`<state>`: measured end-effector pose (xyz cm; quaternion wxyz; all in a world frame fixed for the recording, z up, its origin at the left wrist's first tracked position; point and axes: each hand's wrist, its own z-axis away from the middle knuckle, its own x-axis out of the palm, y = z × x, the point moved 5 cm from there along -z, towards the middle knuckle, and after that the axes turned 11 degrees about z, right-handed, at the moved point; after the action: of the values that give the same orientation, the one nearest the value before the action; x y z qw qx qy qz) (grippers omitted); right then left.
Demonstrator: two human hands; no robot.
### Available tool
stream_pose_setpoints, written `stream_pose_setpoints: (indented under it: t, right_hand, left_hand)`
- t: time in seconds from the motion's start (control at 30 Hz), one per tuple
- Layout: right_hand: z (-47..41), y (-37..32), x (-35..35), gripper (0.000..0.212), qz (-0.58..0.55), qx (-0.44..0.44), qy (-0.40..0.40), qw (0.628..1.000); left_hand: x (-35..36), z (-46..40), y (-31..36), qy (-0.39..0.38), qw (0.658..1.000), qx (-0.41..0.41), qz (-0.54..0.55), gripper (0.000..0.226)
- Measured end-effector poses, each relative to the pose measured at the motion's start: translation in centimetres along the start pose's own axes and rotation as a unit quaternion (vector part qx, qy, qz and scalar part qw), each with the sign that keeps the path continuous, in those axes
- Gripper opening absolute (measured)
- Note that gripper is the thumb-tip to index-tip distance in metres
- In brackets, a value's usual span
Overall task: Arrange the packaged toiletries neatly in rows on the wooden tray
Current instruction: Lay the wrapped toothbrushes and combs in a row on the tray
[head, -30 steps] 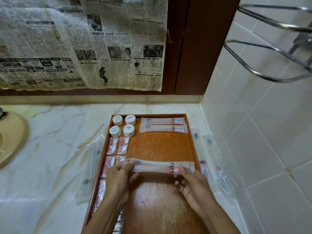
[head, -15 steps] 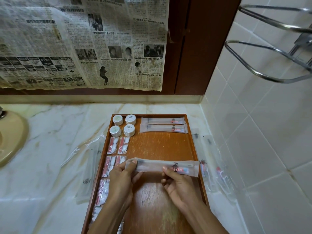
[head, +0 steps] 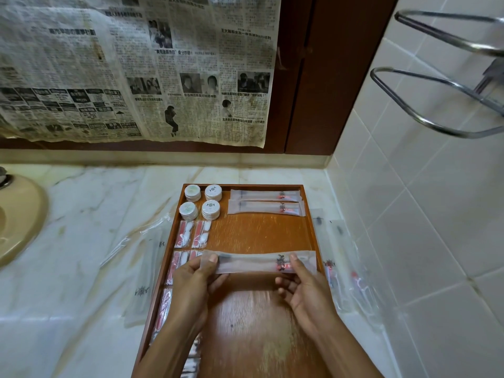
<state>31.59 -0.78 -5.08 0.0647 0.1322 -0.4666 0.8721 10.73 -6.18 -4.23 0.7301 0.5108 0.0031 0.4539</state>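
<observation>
Head view: left hand (head: 196,279), right hand (head: 302,282), each grip pinching blurred sachet (head: 256,261).

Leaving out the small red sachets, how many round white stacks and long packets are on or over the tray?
Round white stacks: 4
Long packets lying on tray: 2
Long packet held by left hand, right hand: 1
Total: 7

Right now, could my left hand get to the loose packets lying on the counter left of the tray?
Probably not yet: the left hand pinches the long packet. Otherwise nothing blocks the loose packets.
</observation>
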Motion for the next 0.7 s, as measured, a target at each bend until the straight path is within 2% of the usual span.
stream_pose_setpoints:
  t: [0.23, 0.37, 0.47, 0.6, 0.7]
  right_hand:
    - [-0.7, -0.5, -0.8, 0.03, 0.017, -0.022, 0.03, 0.999]
    - [-1.2, -0.7, -1.3, 0.028, 0.019, -0.031, 0.038, 0.999]
    - [-1.6, -1.5, -1.8, 0.021, 0.035, -0.042, 0.057, 0.997]
    - [-2.7, -3.6, -2.8, 0.014, 0.15, -0.083, 0.096, 0.981]
    - [-4.1, -5.5, -3.7, 0.013, 0.271, -0.125, 0.131, 0.946]
  left_hand:
    - [1.0, -0.3, -0.1, -0.023, 0.998, -0.039, 0.035, 0.026]
    - [1.6, -1.0, -0.1, -0.005, 0.999, -0.044, 0.021, 0.01]
    - [2.1, -1.8, 0.1, 0.004, 0.999, -0.045, 0.028, 0.012]
    - [2.7, -3.4, 0.6, 0.024, 0.999, -0.034, 0.0, 0.012]
    - [3.4, -4.7, 1.3, 0.021, 0.997, -0.017, -0.074, 0.006]
